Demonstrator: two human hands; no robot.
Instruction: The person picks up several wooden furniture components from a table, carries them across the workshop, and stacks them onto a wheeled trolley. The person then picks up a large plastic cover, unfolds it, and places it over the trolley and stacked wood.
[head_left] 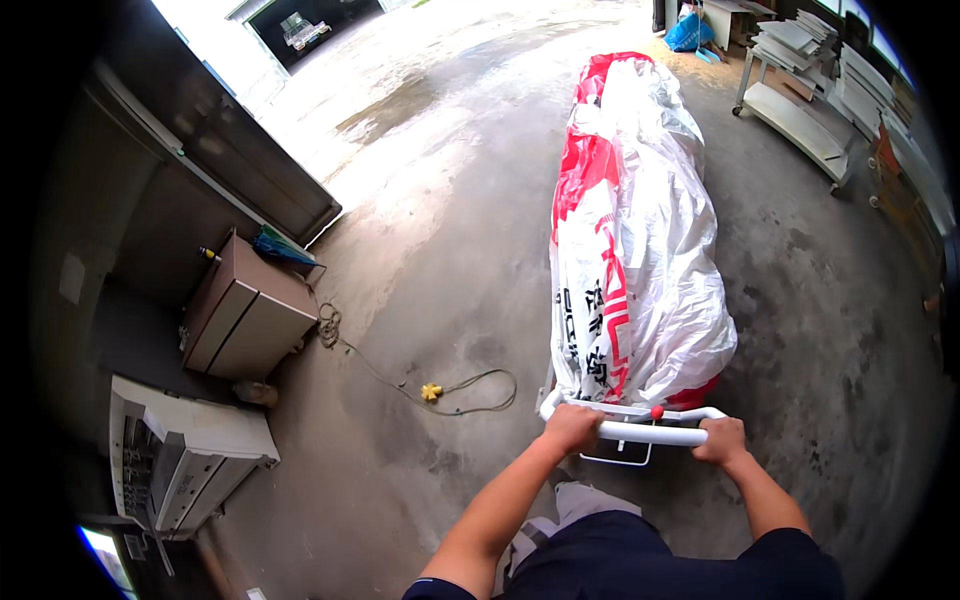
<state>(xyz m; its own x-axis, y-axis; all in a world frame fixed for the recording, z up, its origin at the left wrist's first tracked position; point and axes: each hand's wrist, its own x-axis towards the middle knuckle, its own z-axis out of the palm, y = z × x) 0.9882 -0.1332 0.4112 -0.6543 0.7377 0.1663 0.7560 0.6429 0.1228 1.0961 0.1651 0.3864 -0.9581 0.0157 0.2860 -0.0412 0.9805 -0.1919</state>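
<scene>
Both my hands grip the white tubular push handle [652,434] of a cart in front of me. My left hand [574,428] is wrapped round the handle's left end, and my right hand [720,441] closes round its right end. A red knob [657,412] sits on the frame between them. Ahead of the handle stretches a long load under a crumpled white and red plastic sheet [665,240]. The sheet hides what lies beneath and nearly all of the cart.
A cord [470,408] with a yellow plug block [431,392] lies on the concrete left of the cart. Brown [255,310] and white [215,450] cabinets line the left wall. Right, a wheeled trolley [795,125] carries stacked panels. A wide doorway opens onto bright ground ahead.
</scene>
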